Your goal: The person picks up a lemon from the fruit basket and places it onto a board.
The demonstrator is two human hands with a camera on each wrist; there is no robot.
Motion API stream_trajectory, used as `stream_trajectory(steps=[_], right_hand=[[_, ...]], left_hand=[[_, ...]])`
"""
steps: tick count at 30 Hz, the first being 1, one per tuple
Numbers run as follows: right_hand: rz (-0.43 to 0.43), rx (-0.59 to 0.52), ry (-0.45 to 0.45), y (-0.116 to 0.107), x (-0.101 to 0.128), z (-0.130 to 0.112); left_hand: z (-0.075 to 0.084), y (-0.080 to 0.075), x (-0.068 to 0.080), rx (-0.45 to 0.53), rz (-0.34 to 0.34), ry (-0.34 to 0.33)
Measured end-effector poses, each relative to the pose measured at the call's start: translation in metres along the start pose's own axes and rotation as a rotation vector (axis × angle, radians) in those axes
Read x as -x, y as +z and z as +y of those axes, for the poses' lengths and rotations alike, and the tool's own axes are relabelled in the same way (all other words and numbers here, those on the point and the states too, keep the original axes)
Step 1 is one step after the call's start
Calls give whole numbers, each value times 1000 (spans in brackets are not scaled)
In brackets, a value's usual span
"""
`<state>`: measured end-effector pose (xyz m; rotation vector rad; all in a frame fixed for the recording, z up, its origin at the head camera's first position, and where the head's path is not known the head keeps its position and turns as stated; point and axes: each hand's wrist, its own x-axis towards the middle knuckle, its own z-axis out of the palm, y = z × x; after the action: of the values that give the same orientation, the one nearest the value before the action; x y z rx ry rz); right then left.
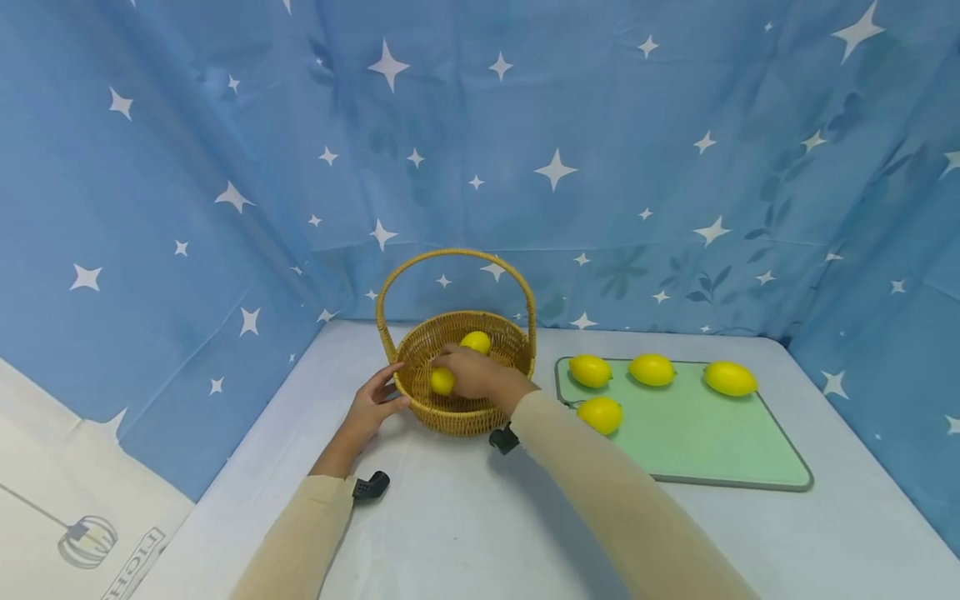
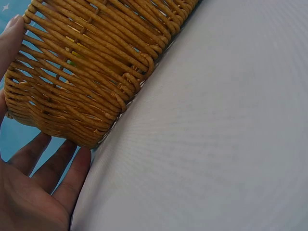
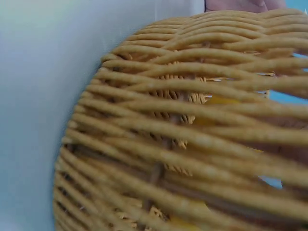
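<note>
Right hand [image 1: 472, 373] grips a lemon [image 1: 442, 382] inside the basket [image 1: 459, 417]; left hand [image 1: 372, 408], fingers straight, steadies its left wall. An early release could roll the lemon.

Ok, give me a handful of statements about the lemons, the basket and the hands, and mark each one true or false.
1. Four lemons lie on the green board. True: one, another, a third and a fourth.
2. The right hand is over the board. False: it is inside the basket, on a lemon.
3. The left hand touches the basket's outer wall. True.
4. The basket is empty. False: a second lemon also lies in it.
5. The basket has no handle. False: a tall handle arches over it.
</note>
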<state>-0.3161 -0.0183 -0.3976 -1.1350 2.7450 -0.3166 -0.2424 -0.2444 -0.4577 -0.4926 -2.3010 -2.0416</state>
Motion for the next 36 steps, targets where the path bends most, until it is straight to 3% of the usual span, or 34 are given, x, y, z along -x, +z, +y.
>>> stream_trajectory(steps=[10,33,36], right_hand=[[39,19,-23,-4,16,7],[115,-50,-76,-21,58,21],[136,-57,-82,-24,64,23]], left_hand=[[-2,0,0,21,-10,9],[0,-2,-1,-7,1,-8],[-8,-5,-3,-5,1,-14]])
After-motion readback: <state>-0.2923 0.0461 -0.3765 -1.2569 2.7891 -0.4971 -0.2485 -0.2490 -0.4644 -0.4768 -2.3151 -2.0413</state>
